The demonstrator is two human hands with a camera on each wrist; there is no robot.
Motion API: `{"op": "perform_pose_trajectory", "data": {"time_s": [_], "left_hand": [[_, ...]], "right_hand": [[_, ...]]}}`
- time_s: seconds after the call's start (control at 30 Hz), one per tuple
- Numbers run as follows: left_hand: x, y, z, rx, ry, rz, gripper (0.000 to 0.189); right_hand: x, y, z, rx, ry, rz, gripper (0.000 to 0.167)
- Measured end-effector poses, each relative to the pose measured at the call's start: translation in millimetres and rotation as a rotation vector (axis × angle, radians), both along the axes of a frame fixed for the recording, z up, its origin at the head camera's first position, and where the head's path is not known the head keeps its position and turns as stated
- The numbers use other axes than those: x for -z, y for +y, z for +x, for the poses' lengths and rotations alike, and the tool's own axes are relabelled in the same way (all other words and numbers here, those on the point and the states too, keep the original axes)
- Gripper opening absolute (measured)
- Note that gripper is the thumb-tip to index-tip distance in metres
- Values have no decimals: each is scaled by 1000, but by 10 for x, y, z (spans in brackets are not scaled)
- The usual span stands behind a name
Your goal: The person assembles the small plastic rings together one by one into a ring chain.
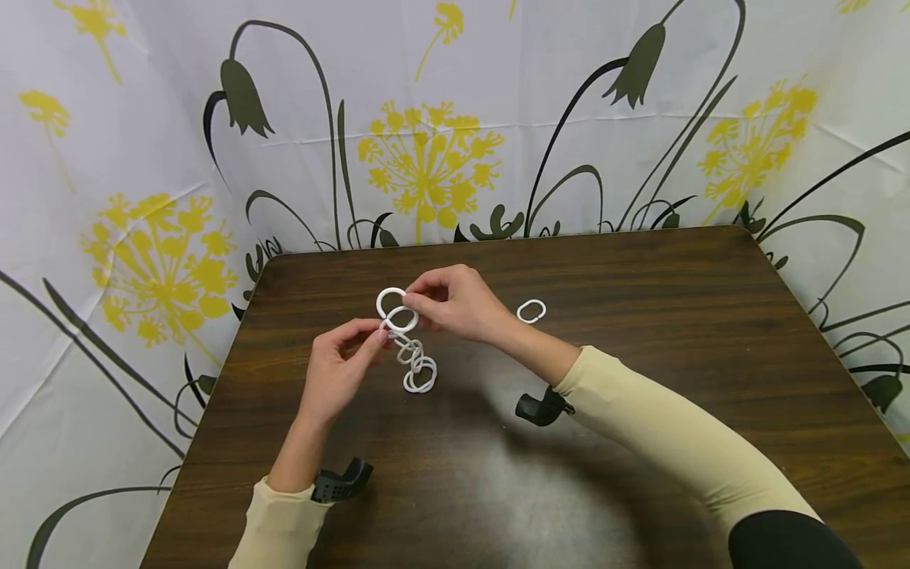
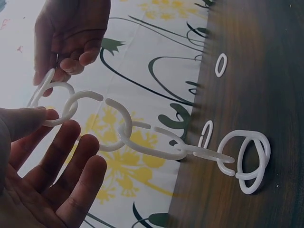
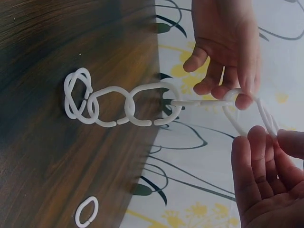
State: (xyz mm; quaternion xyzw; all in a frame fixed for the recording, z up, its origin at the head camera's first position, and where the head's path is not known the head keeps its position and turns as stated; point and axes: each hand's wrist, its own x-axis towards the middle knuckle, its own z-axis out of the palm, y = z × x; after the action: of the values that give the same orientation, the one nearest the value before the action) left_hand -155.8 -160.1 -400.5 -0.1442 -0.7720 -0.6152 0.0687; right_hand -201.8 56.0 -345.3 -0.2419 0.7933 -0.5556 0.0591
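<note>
Several white plastic links with split gaps form a chain, whose lower end is bunched on the wooden table. My left hand pinches a link near the top between thumb and index finger, its other fingers spread in the left wrist view. To its right, my right hand pinches the uppermost link by its edge. In the right wrist view both sets of fingertips are close together around the top links. Whether the two uppermost links are joined is hard to tell.
One loose white link lies on the dark wooden table, behind the right forearm. A flowered curtain hangs along the table's back edge and sides. Each wrist carries a black camera mount.
</note>
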Motion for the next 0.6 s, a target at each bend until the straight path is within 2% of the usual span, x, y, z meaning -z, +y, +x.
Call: {"op": "perform_pose_trajectory", "data": {"time_s": [0.3, 0.47, 0.6], "left_hand": [[-41, 19, -3, -22, 6, -9, 15], [-189, 69, 68, -28, 12, -29, 13], [-280, 105, 119, -26, 9, -42, 13]], "right_hand": [[-11, -6, -13, 27, -17, 64, 15], [-26, -13, -11, 38, -29, 88, 17], [-20, -15, -23, 41, -88, 69, 17]]}}
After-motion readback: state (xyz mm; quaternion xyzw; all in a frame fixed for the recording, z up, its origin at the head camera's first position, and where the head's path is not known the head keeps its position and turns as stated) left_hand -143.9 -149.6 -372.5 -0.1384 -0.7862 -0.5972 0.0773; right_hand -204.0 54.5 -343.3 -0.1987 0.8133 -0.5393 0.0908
